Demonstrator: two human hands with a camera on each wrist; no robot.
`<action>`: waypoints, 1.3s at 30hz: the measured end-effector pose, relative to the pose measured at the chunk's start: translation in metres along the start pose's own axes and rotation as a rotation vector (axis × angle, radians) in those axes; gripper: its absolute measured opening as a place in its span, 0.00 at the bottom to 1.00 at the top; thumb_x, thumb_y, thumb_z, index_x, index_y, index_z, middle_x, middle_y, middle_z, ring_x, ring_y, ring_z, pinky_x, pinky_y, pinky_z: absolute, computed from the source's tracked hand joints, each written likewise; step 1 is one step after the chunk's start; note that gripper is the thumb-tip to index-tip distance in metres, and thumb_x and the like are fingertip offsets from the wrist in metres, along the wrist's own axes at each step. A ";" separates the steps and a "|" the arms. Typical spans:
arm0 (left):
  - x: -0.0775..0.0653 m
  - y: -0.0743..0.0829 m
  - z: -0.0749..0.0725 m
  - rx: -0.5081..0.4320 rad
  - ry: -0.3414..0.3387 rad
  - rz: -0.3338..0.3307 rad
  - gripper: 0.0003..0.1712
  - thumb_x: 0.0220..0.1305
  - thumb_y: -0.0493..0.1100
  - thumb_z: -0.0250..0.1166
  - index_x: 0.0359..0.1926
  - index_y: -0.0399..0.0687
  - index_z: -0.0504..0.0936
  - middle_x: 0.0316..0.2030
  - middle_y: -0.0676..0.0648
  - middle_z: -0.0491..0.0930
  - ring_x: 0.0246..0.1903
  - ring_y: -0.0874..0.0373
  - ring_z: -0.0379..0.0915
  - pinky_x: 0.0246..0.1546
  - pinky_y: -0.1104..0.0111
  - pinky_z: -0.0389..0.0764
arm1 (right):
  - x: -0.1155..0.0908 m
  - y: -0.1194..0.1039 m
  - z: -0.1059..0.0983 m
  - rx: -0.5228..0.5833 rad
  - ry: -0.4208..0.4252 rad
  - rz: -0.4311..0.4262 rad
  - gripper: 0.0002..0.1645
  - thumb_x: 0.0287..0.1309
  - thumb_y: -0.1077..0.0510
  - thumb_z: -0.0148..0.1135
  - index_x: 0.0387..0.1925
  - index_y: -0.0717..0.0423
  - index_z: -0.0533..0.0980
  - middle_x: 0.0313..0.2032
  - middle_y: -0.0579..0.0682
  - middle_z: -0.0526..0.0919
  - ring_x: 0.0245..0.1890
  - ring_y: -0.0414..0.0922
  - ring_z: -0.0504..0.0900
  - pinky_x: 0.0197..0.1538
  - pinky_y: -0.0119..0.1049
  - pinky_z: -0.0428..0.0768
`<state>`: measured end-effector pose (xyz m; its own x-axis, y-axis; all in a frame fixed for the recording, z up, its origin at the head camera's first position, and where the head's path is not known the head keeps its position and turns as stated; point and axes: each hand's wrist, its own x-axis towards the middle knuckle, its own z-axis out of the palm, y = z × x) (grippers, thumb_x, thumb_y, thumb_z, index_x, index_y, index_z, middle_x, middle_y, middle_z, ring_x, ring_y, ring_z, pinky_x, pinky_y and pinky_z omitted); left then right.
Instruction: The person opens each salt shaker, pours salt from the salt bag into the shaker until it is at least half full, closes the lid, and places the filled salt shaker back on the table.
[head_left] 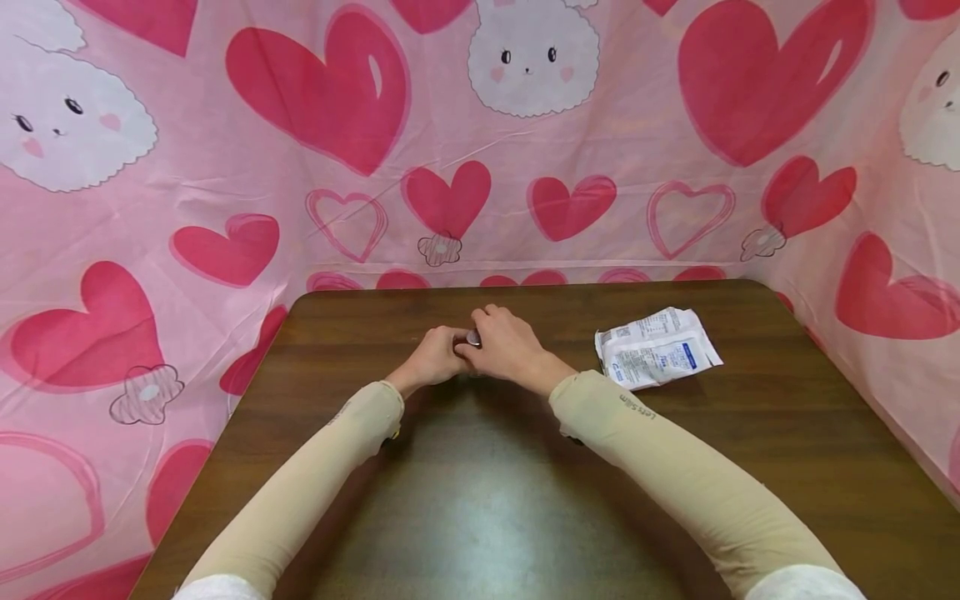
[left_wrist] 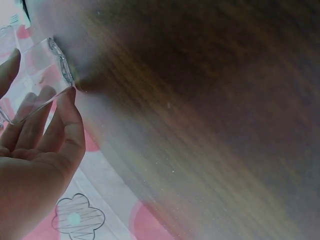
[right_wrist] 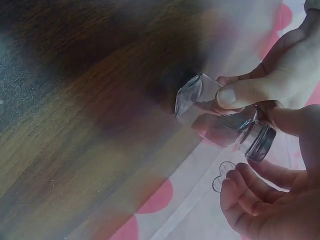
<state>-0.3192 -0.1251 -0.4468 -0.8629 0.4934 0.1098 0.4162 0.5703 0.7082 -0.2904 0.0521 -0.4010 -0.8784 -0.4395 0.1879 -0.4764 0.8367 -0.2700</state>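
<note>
A clear, square-sided jar is held tilted above the tabletop, its thick base toward the near side. My left hand grips the body, thumb on one face and fingers on the other; the left wrist view shows the transparent wall between them. My right hand is at the jar's top, with thumb and fingers curled about the dark, shiny lid. From the head view only the silvery top shows between the two hands; most of the jar is hidden.
A white printed packet lies on the brown wooden table, right of the hands. Pink cloth with hearts and white faces hangs behind the table and along both sides.
</note>
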 end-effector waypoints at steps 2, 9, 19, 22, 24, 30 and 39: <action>0.000 0.000 0.000 -0.007 -0.003 -0.006 0.17 0.57 0.38 0.82 0.48 0.42 0.90 0.38 0.50 0.88 0.35 0.54 0.77 0.43 0.63 0.81 | 0.000 0.000 0.000 0.014 -0.005 0.016 0.25 0.68 0.42 0.68 0.49 0.59 0.79 0.42 0.54 0.79 0.40 0.49 0.78 0.46 0.45 0.84; 0.000 -0.001 0.001 -0.005 0.002 -0.006 0.19 0.56 0.37 0.82 0.49 0.40 0.89 0.39 0.49 0.88 0.36 0.55 0.79 0.43 0.63 0.83 | -0.001 0.002 0.000 0.085 -0.019 -0.003 0.20 0.68 0.50 0.67 0.53 0.60 0.81 0.46 0.54 0.79 0.42 0.48 0.78 0.48 0.45 0.84; -0.001 0.000 0.000 0.008 0.010 0.005 0.20 0.56 0.37 0.82 0.50 0.41 0.90 0.42 0.49 0.89 0.36 0.55 0.77 0.44 0.62 0.82 | -0.002 0.002 -0.001 0.098 -0.016 0.057 0.30 0.65 0.37 0.70 0.52 0.57 0.77 0.43 0.51 0.79 0.40 0.47 0.79 0.44 0.47 0.83; -0.001 -0.001 0.000 -0.004 0.010 0.000 0.19 0.56 0.40 0.83 0.48 0.43 0.90 0.38 0.50 0.89 0.35 0.55 0.77 0.42 0.63 0.81 | -0.001 0.002 0.001 0.079 0.004 0.062 0.28 0.66 0.37 0.69 0.48 0.56 0.77 0.41 0.51 0.78 0.38 0.47 0.78 0.41 0.45 0.83; -0.002 -0.001 0.000 -0.009 0.008 -0.001 0.19 0.55 0.42 0.84 0.47 0.44 0.90 0.37 0.52 0.88 0.34 0.56 0.77 0.42 0.64 0.81 | -0.001 0.003 0.001 0.088 0.007 0.056 0.25 0.67 0.40 0.70 0.47 0.56 0.78 0.40 0.50 0.78 0.38 0.47 0.77 0.41 0.44 0.83; -0.002 -0.001 0.000 -0.003 0.006 0.006 0.19 0.55 0.41 0.84 0.47 0.43 0.90 0.39 0.51 0.89 0.38 0.58 0.81 0.44 0.63 0.82 | -0.001 0.003 -0.001 0.135 -0.006 -0.022 0.17 0.68 0.51 0.70 0.52 0.57 0.82 0.45 0.51 0.78 0.42 0.47 0.77 0.47 0.43 0.83; -0.001 -0.001 0.000 0.000 -0.007 -0.004 0.19 0.58 0.37 0.81 0.50 0.40 0.89 0.42 0.48 0.89 0.39 0.56 0.82 0.45 0.63 0.83 | -0.004 0.002 -0.002 0.092 0.016 -0.034 0.21 0.64 0.50 0.70 0.54 0.55 0.81 0.48 0.52 0.77 0.45 0.48 0.77 0.46 0.47 0.84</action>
<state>-0.3184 -0.1258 -0.4475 -0.8623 0.4960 0.1022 0.4131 0.5720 0.7087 -0.2882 0.0564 -0.4003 -0.8613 -0.4612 0.2134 -0.5081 0.7877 -0.3483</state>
